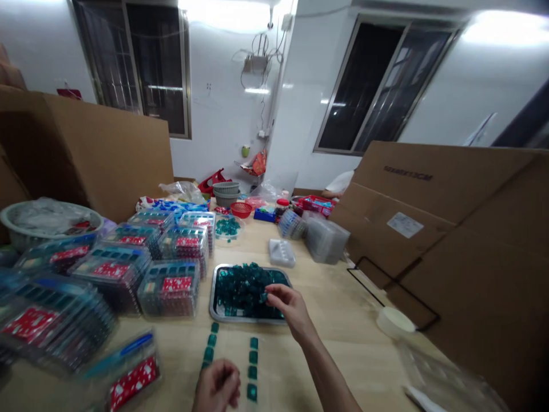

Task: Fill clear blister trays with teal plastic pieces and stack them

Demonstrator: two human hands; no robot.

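In the head view, held the right hand (290,310) at the right of a heap of small, squarish, glossy dark-teal pieces (242,286) in a silver-rimmed rectangular tray (249,320) on the pale wooden desk (326,309). Had the heap just left of the narrow right grip, well beyond the curled left hand (218,384); could not tell if holding a piece in either. Looked jumbled, without one long axis.

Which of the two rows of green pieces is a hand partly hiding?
The left row: the left hand blocks part of its near end, while the right row shows four uncovered pieces.
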